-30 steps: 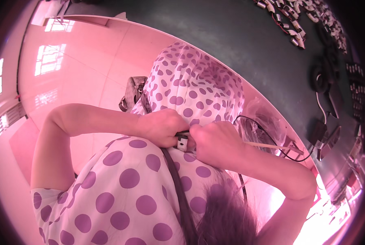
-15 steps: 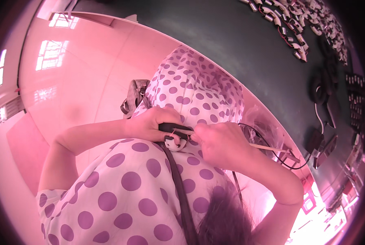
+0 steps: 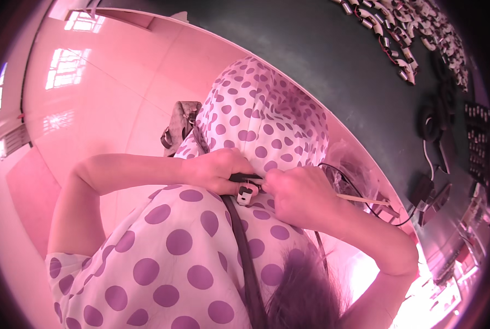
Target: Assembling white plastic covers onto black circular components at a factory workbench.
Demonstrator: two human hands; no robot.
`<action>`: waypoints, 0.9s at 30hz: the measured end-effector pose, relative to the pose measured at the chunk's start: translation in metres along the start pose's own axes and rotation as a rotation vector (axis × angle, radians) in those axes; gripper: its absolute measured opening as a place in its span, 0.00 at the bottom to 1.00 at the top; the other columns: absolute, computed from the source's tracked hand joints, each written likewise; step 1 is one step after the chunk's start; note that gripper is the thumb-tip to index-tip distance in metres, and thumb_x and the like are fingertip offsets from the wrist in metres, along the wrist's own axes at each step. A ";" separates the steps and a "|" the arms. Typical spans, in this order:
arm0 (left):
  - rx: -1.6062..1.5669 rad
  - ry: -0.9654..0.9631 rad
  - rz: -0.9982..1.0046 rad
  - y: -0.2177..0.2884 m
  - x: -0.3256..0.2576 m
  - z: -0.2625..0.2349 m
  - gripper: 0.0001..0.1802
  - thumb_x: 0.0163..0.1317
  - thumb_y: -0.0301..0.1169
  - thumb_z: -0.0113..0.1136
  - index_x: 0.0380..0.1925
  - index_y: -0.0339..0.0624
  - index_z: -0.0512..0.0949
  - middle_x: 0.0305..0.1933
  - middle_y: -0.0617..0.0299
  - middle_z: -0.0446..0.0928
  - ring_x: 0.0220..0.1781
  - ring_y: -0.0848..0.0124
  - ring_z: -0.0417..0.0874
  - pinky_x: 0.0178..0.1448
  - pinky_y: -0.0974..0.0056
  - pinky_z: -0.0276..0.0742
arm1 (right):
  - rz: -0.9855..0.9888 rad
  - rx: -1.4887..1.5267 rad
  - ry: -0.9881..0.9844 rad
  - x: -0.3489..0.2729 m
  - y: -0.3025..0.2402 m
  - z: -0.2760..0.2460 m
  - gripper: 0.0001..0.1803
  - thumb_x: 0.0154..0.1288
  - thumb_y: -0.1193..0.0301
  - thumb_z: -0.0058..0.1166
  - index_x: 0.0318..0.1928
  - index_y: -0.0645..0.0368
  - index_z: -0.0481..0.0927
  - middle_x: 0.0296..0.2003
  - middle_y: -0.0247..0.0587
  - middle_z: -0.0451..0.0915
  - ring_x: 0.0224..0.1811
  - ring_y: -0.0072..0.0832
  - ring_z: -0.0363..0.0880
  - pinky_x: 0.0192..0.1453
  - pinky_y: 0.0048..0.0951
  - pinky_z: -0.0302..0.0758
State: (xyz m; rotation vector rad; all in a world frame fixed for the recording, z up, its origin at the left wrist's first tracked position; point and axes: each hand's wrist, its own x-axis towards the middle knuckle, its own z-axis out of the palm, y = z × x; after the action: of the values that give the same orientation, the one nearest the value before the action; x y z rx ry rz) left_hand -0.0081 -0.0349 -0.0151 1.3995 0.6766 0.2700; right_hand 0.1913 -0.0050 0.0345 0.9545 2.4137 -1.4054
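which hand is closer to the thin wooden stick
Right. The right hand holds the thin wooden stick, which juts out past it; the left hand is beyond, on the small black-and-white part.

Head cam looks steeply down, close on lap [image 3: 256, 115] & floor [image 3: 91, 109].

Colour cast: a strong pink tint covers the whole picture.
Brightness: bright overall; the dark bench [image 3: 332, 60] reads dim.
Light source: window reflections [image 3: 67, 68] glare on the glossy floor [image 3: 108, 104] at upper left.
Overexposure: the lower right corner is blown out.
Distortion: fisheye bends the bench edge; black vignette rings the rim.
Focus: hair at the bottom is soft.
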 end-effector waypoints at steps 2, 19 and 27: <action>0.029 0.016 0.044 -0.002 0.000 0.003 0.12 0.48 0.30 0.61 0.15 0.37 0.69 0.13 0.59 0.65 0.17 0.60 0.65 0.33 0.63 0.61 | -0.004 0.000 -0.006 0.000 0.000 0.002 0.05 0.48 0.73 0.49 0.23 0.63 0.72 0.15 0.48 0.73 0.19 0.45 0.74 0.23 0.42 0.69; 0.113 0.078 0.025 -0.010 0.001 0.002 0.07 0.47 0.28 0.56 0.20 0.34 0.73 0.17 0.50 0.70 0.20 0.57 0.70 0.28 0.59 0.65 | 0.005 -0.071 -0.120 0.018 -0.008 -0.016 0.13 0.54 0.64 0.48 0.24 0.63 0.76 0.19 0.50 0.76 0.24 0.44 0.77 0.30 0.39 0.73; 0.050 0.076 -0.179 0.036 0.015 -0.030 0.14 0.53 0.36 0.57 0.19 0.35 0.72 0.19 0.54 0.71 0.25 0.63 0.70 0.34 0.62 0.64 | 0.065 -0.097 0.019 0.000 -0.009 -0.074 0.13 0.58 0.65 0.45 0.24 0.59 0.76 0.18 0.48 0.74 0.23 0.45 0.74 0.29 0.41 0.68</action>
State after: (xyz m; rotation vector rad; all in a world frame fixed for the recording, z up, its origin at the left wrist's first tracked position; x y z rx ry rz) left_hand -0.0062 0.0045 0.0150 1.3718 0.8711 0.1666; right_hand 0.1970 0.0532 0.0803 1.0174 2.4167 -1.2515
